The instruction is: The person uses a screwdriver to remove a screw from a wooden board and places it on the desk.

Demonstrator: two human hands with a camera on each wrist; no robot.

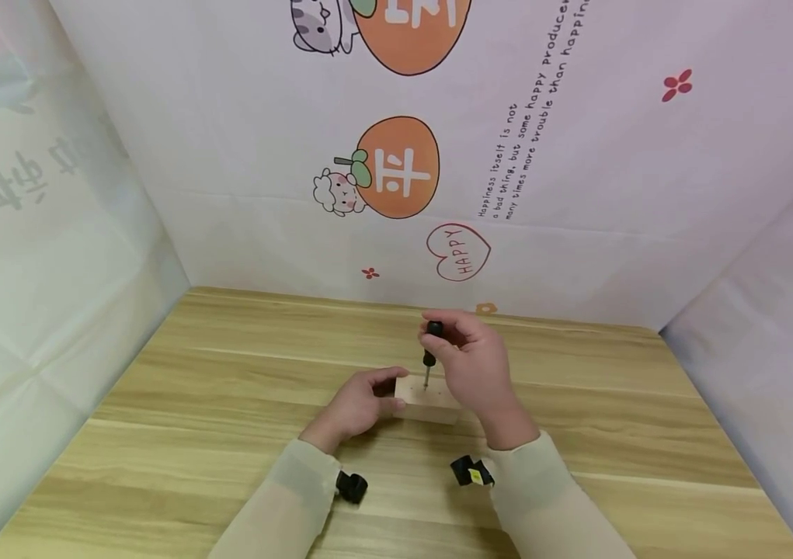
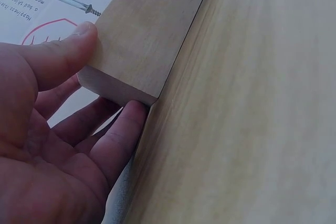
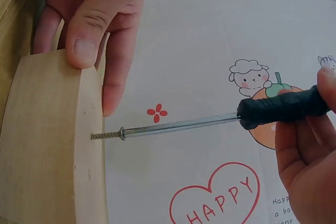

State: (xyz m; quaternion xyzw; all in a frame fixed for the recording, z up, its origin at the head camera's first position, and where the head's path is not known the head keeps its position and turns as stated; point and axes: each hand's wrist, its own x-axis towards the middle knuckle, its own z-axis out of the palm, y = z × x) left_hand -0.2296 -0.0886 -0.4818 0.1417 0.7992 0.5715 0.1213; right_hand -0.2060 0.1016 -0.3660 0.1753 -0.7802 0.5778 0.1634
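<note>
A pale wooden block [image 1: 427,411] rests on the table, with small holes along its top face. My left hand [image 1: 356,402] grips the block's left end, its thumb [image 2: 79,43] on the near side and its fingers around the end. My right hand [image 1: 478,366] holds a black-handled screwdriver [image 3: 184,125] by the handle, upright over the block. At the screwdriver's tip a screw [image 3: 107,136] meets the block's top face, most of its thread showing outside the wood.
The wood-grain table [image 1: 228,435] reaches back to a white printed cloth [image 1: 578,256]. Cloth walls [image 1: 88,272] stand at the sides too. Small black devices [image 1: 352,487] are strapped at both wrists.
</note>
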